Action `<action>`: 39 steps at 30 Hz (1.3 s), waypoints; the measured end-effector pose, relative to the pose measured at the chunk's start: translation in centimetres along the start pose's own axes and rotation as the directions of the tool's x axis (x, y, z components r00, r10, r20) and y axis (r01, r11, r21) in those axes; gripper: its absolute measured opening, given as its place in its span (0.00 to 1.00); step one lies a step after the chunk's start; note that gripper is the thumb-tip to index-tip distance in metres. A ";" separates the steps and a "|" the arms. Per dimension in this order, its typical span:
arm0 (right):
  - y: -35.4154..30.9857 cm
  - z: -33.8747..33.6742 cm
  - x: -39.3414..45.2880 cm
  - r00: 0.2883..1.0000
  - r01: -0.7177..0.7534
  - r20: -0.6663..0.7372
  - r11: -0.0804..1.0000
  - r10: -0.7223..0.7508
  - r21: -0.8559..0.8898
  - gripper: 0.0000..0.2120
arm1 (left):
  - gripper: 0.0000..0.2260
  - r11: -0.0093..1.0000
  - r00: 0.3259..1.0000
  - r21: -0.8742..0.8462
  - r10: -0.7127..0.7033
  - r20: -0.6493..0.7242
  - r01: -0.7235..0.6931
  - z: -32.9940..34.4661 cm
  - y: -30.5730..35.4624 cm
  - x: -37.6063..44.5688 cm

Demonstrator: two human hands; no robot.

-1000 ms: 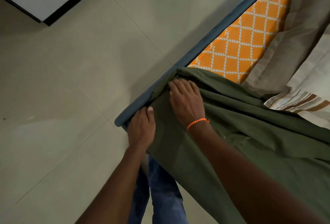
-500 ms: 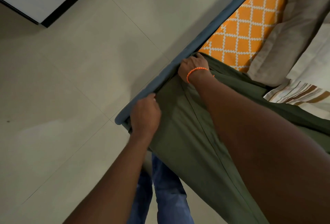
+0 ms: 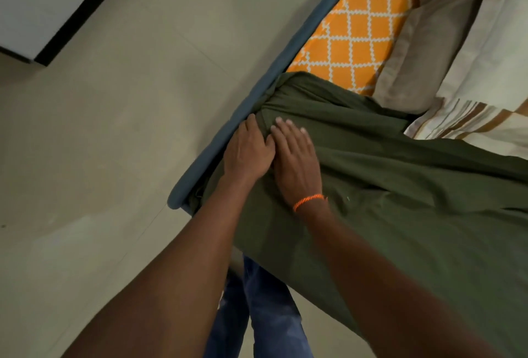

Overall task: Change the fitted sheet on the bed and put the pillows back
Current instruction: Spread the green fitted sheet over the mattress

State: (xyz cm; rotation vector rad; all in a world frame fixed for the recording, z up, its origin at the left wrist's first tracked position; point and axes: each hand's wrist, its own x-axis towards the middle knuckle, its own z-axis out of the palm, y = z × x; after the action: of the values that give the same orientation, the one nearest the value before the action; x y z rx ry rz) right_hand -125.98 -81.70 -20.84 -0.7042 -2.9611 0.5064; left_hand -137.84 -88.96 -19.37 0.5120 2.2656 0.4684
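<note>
A dark green fitted sheet covers the near corner of the bed and bunches into folds at the blue-grey bed frame. My left hand presses the sheet's edge down along the frame, its fingertips in the folds. Touching it on the right, my right hand, with an orange thread on the wrist, lies flat on the sheet with fingers spread. Beyond the green sheet the orange mattress with a white lattice pattern is bare.
A beige pillow and a cream cloth with brown stripes lie on the mattress at the upper right. Beige floor tiles fill the left side. My blue-jeaned leg stands by the bed corner. White furniture with a black edge is at top left.
My right hand has come back from the far sheet edge and now lies flat beside my left. My left hand has moved up along the frame. The sheet edge bunches by the frame.
</note>
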 end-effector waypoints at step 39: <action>2.6 -2.0 -39.2 0.458 -0.888 -0.073 0.460 0.886 0.004 0.24 | 0.14 0.916 0.916 -0.107 0.395 0.065 -0.388 20.6 2.7 -26.4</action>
State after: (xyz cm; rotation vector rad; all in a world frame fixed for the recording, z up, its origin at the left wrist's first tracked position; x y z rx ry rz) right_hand -89.53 -96.45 -19.00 -2.2451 -2.2561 0.4203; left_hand -105.24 -96.09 -15.77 0.9293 2.0482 0.7321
